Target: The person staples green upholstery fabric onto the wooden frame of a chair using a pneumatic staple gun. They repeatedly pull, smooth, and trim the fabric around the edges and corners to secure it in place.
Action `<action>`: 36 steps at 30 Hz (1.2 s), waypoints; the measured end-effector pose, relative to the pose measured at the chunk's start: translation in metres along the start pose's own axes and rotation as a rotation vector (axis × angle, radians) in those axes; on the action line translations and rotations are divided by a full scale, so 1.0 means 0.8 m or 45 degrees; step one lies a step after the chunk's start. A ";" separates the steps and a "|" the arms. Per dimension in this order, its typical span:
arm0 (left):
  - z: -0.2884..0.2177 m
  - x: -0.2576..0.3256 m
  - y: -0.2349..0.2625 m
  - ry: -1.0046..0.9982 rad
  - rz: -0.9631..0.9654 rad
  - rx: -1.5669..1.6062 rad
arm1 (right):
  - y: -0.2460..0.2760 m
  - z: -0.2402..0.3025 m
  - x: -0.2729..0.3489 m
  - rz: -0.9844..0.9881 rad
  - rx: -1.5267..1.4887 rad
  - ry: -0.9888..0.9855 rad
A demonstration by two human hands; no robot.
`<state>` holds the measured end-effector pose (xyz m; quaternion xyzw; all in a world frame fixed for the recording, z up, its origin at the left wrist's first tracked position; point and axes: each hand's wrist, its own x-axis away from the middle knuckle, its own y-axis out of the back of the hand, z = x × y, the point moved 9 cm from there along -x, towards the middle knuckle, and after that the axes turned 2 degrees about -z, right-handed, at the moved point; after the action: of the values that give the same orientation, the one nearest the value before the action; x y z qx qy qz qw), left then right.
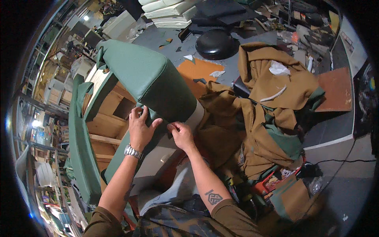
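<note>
Head view: the green cover [150,75] wraps the right side of the wooden frame [103,127]. Left hand [139,130] touches it, fingers spread; right hand [182,136] curls fingers nearby, whether pinching I cannot tell.

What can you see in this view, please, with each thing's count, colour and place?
Furniture piece: 1, green with bare wood, centre left
Fabric heap: 1, brown and green, right
Round cushion: 1, black, upper centre
Cushion stack: 1, white, top
Flat pieces: several, black, top
Sheet: 1, orange, upper centre
Board: 1, reddish brown, right
Cables: uncounted, black, lower right
Shelves: uncounted, mixed colours, left edge
Clutter: uncounted, mixed colours, upper right
Watch: 1, silver, left of centre
Left fingers: 1 set, bare, on furniture piece
Right fingers: 1 set, bare, at furniture piece
</note>
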<state>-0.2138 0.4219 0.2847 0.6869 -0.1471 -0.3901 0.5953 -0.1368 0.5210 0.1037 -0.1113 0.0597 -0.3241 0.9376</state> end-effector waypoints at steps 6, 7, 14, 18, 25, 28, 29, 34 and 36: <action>0.006 -0.007 0.009 0.002 0.022 0.071 | 0.003 -0.001 -0.010 -0.025 0.111 0.002; 0.003 -0.007 0.011 -0.013 0.005 0.060 | 0.003 0.001 -0.011 -0.045 0.128 0.016; -0.003 -0.009 0.013 -0.022 -0.069 0.086 | 0.002 0.006 -0.009 -0.109 0.047 0.140; -0.001 -0.007 0.012 -0.036 -0.059 0.089 | 0.001 0.000 -0.004 -0.026 0.042 0.059; -0.002 -0.011 0.011 -0.019 0.011 0.059 | 0.003 0.018 -0.007 -0.019 0.121 0.146; -0.003 -0.010 0.010 -0.012 0.008 0.070 | 0.008 0.025 -0.006 -0.016 0.188 0.298; -0.003 -0.010 0.009 -0.001 0.008 0.067 | 0.009 0.023 -0.009 -0.034 0.190 0.295; -0.007 -0.007 0.009 0.026 -0.055 -0.021 | 0.004 -0.001 -0.017 -0.093 0.085 0.207; -0.011 -0.007 0.008 0.043 -0.068 -0.018 | 0.001 -0.005 -0.020 -0.121 0.075 0.238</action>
<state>-0.2094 0.4299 0.2927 0.6927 -0.1159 -0.3952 0.5921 -0.1495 0.5309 0.1002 -0.0558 0.1320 -0.3787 0.9144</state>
